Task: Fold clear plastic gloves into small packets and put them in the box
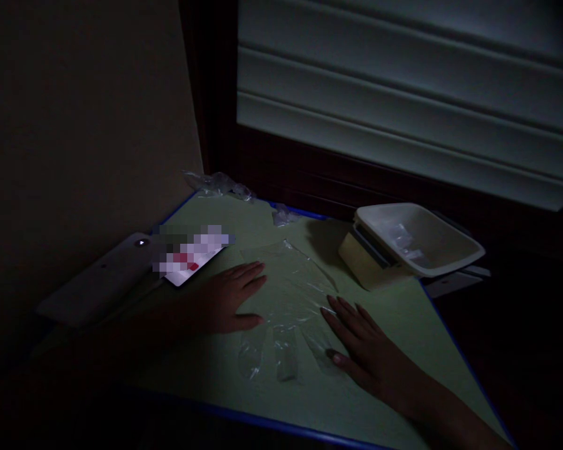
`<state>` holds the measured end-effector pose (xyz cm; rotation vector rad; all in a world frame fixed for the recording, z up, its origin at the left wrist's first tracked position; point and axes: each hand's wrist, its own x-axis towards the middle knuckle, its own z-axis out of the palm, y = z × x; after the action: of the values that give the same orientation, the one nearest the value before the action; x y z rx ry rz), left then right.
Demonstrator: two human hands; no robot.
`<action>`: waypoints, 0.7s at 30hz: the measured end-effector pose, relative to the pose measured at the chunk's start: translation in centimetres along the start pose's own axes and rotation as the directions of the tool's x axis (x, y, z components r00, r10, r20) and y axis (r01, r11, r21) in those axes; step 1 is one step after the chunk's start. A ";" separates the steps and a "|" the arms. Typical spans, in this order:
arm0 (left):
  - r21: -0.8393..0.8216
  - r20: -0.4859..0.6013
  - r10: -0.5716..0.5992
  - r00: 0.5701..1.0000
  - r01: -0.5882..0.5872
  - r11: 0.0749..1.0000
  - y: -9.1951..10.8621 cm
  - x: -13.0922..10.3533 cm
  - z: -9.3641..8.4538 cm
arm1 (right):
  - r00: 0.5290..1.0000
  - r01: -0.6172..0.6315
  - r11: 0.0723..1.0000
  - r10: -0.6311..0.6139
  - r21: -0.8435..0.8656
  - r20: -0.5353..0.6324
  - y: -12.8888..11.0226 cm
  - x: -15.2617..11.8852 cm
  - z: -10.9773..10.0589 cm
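A clear plastic glove point(293, 284) lies spread on the green tabletop, its finger-like strips pointing toward me. My left hand point(237, 297) rests at its left side, fingers stretched out and apart. On the other side, my right hand point(356, 340) lies flat with fingers extended, its fingertips on the plastic's right edge and its thumb by the rightmost strip. Neither hand grips anything. The light is dim, so the glove's outline is partly hard to make out.
A lit phone point(187, 272), partly blurred, lies left of my left hand, beside a long white device point(98, 275). An off-white plastic tub point(445, 265) with clear pieces inside stands at the right edge. Crumpled clear plastic point(220, 185) sits at the back, near the wall and shutter.
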<state>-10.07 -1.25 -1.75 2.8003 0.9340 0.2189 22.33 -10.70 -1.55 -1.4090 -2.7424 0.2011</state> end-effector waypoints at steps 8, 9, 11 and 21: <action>0.014 0.016 0.035 0.999 -0.035 0.999 0.1 -0.2 -0.2 | 0.971 -0.098 0.991 0.115 0.089 -0.209 0.2 2.7 -1.7; 0.011 0.015 0.038 0.999 -0.038 0.999 0.1 -0.2 -0.2 | 0.967 -0.095 0.992 0.112 0.084 -0.228 0.3 3.5 -1.7; -0.001 0.010 0.038 0.999 -0.038 0.999 0.2 -0.2 -0.2 | 0.970 -0.077 0.995 0.088 0.057 -0.228 0.8 4.9 -1.5; -0.017 -0.035 0.024 0.999 -0.025 1.000 0.5 -0.4 -0.4 | 0.923 -0.247 0.964 0.265 0.097 -0.281 3.2 5.5 -1.3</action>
<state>-10.15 -1.81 -1.32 2.8020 0.9013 0.2791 21.89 -4.26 -0.83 -1.6310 -2.2962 0.0761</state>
